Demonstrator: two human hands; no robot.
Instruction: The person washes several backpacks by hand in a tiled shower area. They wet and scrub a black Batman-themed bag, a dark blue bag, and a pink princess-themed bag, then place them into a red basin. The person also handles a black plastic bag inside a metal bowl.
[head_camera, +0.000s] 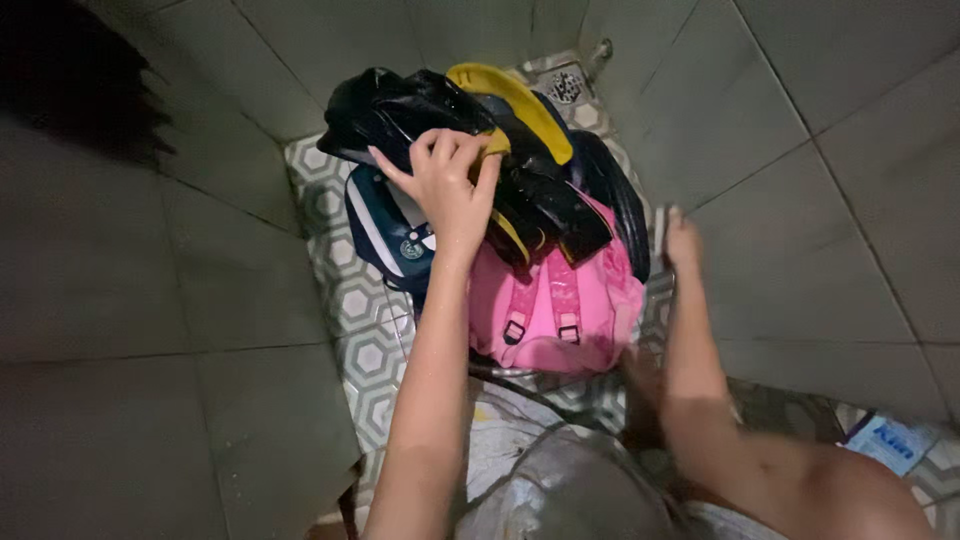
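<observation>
Left hand (447, 185): arm extended far, fingers curled down and closed on the yellow trim of a black-and-yellow bag (500, 150) at the top of the pile. Right hand (681, 238): arm extended along the right side of the pile, hand blurred, a pale thin item at its fingertips; whether it grips cannot be told. The black-and-yellow bag lies across a pink backpack (560, 305), straps facing up, with a navy-and-white bag (385, 225) partly hidden beneath on the left. The pile sits on a hexagon-patterned floor (350, 330) in a corner between grey tiled walls (150, 300). A blue-and-white packet (893, 442) lies near right, cut off in shadow. The person's lap is dim and indistinct.
</observation>
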